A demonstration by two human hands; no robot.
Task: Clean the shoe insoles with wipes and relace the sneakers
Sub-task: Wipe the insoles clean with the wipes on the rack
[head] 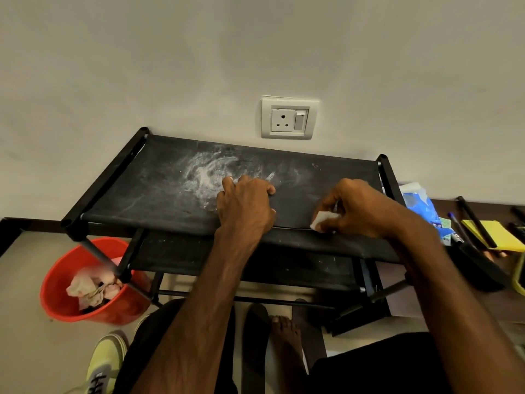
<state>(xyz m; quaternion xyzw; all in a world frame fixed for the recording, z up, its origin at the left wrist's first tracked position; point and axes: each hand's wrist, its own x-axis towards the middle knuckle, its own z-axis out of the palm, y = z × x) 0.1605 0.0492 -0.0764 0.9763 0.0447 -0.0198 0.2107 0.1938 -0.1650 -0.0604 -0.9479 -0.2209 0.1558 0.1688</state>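
A black insole (295,211) lies flat on the dusty black fabric top of a shoe rack (159,189); it is hard to tell apart from the fabric. My left hand (244,206) covers and holds its left end, thumb over the far edge and fingers bent. My right hand (358,209) pinches a folded white wipe (322,220) against the insole's right end near the rack's front edge. A yellow-green sneaker (105,362) with grey laces stands on the floor at the lower left.
A red bucket (56,302) with crumpled used wipes sits on the floor left of the rack. A blue wipes pack (420,203), pens and a yellow notepad (494,234) lie to the right. A wall socket (288,118) is behind. My bare foot (284,334) is below the rack.
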